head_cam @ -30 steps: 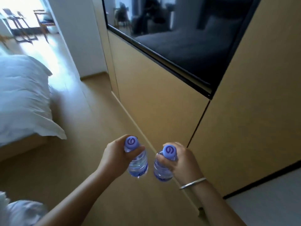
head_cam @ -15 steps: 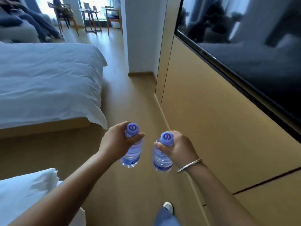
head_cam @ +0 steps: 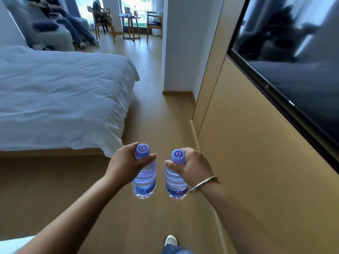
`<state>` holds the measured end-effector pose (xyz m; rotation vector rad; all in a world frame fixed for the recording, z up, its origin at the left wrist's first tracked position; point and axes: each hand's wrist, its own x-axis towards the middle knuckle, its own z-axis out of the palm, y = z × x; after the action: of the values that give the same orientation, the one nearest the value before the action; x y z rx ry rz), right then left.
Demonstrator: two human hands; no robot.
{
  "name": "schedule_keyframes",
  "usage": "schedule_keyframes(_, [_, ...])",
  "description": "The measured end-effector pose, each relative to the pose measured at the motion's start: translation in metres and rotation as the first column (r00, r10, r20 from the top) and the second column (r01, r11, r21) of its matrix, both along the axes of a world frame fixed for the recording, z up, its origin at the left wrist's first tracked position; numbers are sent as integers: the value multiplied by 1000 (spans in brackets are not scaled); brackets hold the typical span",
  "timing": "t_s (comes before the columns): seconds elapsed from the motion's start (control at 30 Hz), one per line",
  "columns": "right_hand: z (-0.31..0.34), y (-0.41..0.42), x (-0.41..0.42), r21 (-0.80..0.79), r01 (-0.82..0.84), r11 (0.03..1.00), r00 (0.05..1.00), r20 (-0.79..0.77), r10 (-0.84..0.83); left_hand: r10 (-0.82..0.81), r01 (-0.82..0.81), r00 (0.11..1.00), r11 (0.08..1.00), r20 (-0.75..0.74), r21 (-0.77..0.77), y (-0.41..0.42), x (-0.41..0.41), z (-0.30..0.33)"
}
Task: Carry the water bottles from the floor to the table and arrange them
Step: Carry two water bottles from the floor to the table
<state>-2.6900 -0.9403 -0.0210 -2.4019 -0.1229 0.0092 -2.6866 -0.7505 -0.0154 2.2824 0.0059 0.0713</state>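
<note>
I hold two small clear water bottles with purple caps upright, side by side and apart, above the wooden floor. My left hand (head_cam: 126,164) grips the neck of the left bottle (head_cam: 145,182). Around the neck of the right bottle (head_cam: 175,184) closes my right hand (head_cam: 192,166), which wears a metal bangle at the wrist. A small round table (head_cam: 130,16) stands far ahead by the window, between two wooden chairs.
A bed with white bedding (head_cam: 60,96) fills the left side. A tan panelled wall (head_cam: 256,162) with a dark TV screen (head_cam: 297,70) runs along the right. A white pillar (head_cam: 180,52) stands ahead. A person sits on a sofa (head_cam: 55,30) at far left. My shoe (head_cam: 170,241) shows below.
The view has swung left and up along the corridor, bringing the bed, pillar, chairs and far table into sight. Both hands keep the bottles in front of me.
</note>
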Motion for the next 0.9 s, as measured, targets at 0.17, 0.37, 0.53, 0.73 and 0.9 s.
schedule_keyframes(0.17, [6,-10,91,-9,-20,1000,1000,6,21,28,-27,999,999,18,-37,-11,78,4])
schedule_keyframes(0.37, [4,-7,178,53,-46,998,999,-8,47,59,-58,998,996,17,-75,-7,159,-1])
schedule_keyframes(0.53, [-1,11,253,24,-47,999,999,7,47,84,-80,996,992,43,-96,11,235,-11])
schedule_keyframes(0.73, [0,45,361,2,-4,1000,1000,19,4,51,-44,995,995,85,-86,45,351,-7])
schedule_keyframes(0.9, [6,78,447,8,27,1000,999,27,-27,-6,13,995,998,95,-66,76,444,4])
